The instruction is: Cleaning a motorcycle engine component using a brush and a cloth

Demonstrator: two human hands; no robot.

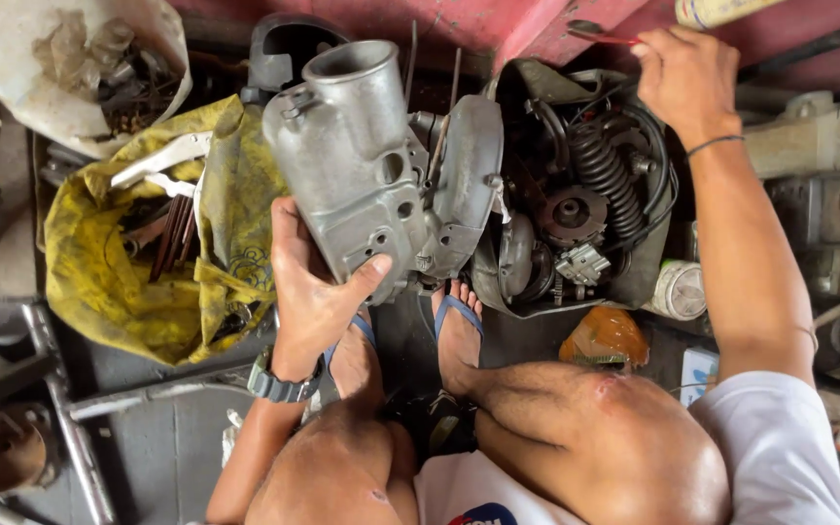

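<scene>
A person squats on a workshop floor, seen from above, with knees and sandalled feet at the bottom of the view. The left hand (313, 292) grasps a grey cast-metal engine casing (367, 165) from below, thumb pressed against its lower face and fingers wrapped behind it. The casing rises above that hand, tilted, its round open neck pointing up and away. Its right side touches or nearly touches a rounded grey cover, part of an opened engine (576, 194) that sits just right of the casing, showing a black coiled spring, hoses and a round hub.

The right hand (687, 73) is raised well apart from the casing, beyond the engine's far upper corner. It is closed around a thin red-handled tool (600, 35), whose tip points left towards the red bodywork above.

Left of the casing lies a crumpled yellow cloth bag (119, 262) holding metal tools. Beyond that bag, further from the casing, a white sack (12, 78) holds dark metal scrap. A wristwatch (279, 384) sits on the left wrist, below the casing.
</scene>
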